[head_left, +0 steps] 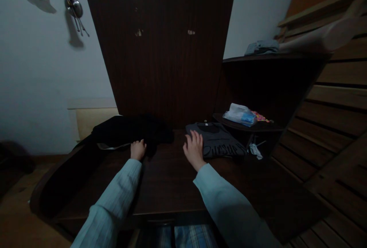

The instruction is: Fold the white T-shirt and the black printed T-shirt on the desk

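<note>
Cloth point(130, 130), black and heaped, and a folded shirt point(222, 137) lie at the back of the worktop point(169, 179), 1 to the left and 1 to the right, with a strip of dark wood showing between the 2. A tall panel point(169, 60) rises behind them, and the worktop runs from its foot towards the person. At the right stands a shelf unit point(275, 57).

The cloth is the bigger of the 2 garments, its long axis running left to right along the foot of the panel. The shirt is dark grey, collar towards the panel, lettering towards the person; it is too nearly square to show a clear long axis.

The key relation is sideways: the left hand point(138, 150) is nearer the cloth, the right hand point(194, 148) nearer the shirt. The left is at the cloth's front edge, with cloth beyond it and to both sides; its fingers are curled, and I cannot tell whether they grip a fold. The right is at the shirt's left edge, fingers parted, lightly bent and holding nothing visible; most of the shirt lies to their right. Whether they touch it is unclear.

A packet point(239, 113) sits on the unit's lower shelf.
</note>
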Motion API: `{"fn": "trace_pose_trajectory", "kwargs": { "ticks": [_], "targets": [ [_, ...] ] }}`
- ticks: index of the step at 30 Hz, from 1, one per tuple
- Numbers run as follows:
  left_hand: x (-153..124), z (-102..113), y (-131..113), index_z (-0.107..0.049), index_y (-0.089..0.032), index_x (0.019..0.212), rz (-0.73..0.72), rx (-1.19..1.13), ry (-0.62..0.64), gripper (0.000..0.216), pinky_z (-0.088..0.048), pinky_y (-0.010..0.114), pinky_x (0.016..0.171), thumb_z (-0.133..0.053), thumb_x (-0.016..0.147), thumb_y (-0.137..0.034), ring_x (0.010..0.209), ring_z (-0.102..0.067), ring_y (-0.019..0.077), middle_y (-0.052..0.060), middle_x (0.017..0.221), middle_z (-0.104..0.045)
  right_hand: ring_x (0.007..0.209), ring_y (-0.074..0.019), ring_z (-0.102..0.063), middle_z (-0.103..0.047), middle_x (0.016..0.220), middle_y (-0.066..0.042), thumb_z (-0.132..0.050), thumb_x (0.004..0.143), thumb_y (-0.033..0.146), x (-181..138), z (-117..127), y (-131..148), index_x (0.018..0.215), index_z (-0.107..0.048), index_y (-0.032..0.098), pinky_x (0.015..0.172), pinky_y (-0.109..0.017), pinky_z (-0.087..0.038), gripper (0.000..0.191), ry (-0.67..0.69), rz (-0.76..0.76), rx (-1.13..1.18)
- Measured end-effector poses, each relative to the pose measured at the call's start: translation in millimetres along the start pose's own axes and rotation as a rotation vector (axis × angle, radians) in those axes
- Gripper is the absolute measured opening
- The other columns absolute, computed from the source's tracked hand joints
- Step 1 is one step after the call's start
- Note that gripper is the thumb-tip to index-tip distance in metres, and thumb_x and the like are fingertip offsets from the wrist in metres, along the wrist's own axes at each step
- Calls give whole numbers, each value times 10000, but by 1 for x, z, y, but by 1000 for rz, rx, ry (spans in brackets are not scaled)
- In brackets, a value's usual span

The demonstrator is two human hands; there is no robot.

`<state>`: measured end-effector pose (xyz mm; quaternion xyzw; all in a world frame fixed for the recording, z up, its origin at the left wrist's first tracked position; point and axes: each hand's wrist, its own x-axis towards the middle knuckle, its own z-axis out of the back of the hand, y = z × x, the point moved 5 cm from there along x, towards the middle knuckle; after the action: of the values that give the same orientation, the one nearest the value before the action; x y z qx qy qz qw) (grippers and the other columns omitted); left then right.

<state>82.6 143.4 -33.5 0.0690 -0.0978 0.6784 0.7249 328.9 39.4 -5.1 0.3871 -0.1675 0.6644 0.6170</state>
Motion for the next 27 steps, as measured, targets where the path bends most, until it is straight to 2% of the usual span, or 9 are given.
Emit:
{"fn": "trace_pose_trajectory", "kwargs": {
  "ticks": [3,6,9,13,17,19,24,27],
  "targets": [
    [-12,10,-3,-517,-104,1105,-20,-118,-149,370,-370,356,882,-291,839,-226,1010,-527,270,164,1044,-582,1117,-307,-395,-500,1157,-196,-476,757,221,7,5,-44,1066,-536,107,912,-482,-305,335,3,-255,-112],
    [-25,19,-9,-470,-138,1139,-43,-330,-284,361,-389,307,888,-313,818,-192,1030,-518,223,121,1109,-552,981,-292,-487,-577,987,-186,-523,755,310,11,4,-72,949,-609,133,795,-421,-379,276,99,-367,-187],
    [-37,18,-21,-469,-141,1123,-119,-475,-263,351,-405,300,886,-356,793,-176,1001,-531,204,102,1075,-564,927,-276,-520,-599,961,-156,-556,745,313,20,3,-82,836,-653,174,730,-386,-394,193,191,-385,-228],
    [-47,13,-33,-481,-132,1117,-175,-597,-206,351,-417,313,885,-373,784,-161,974,-548,196,96,1024,-589,892,-261,-551,-627,930,-131,-532,765,260,24,1,-85,794,-656,179,710,-367,-390,151,285,-468,-188],
    [-50,5,-35,-487,-146,1133,-186,-679,-146,376,-408,336,914,-399,768,-151,996,-549,194,88,1041,-601,929,-262,-541,-623,954,-157,-443,807,232,13,3,-84,841,-636,151,764,-383,-370,213,140,-439,-104],
    [-51,4,-34,-501,-150,1118,-182,-739,-138,373,-404,338,924,-402,758,-144,1004,-552,188,85,1059,-601,926,-253,-544,-628,961,-150,-419,813,261,5,5,-89,862,-629,146,787,-373,-372,244,47,-447,15],
    [-57,-1,-37,-583,-152,956,-174,-961,-136,290,-413,338,908,-399,731,-163,960,-573,182,76,996,-630,847,-225,-576,-641,934,-141,-376,803,410,0,14,-107,942,-596,122,751,-320,-420,389,-191,-675,440],
    [-57,-11,-42,-594,-135,880,-87,-1220,-52,244,-453,336,839,-459,710,-247,870,-603,185,85,902,-648,898,-232,-562,-623,964,-153,-343,811,439,3,23,-86,997,-563,110,786,-330,-416,437,-299,-694,540]
  ]
}}
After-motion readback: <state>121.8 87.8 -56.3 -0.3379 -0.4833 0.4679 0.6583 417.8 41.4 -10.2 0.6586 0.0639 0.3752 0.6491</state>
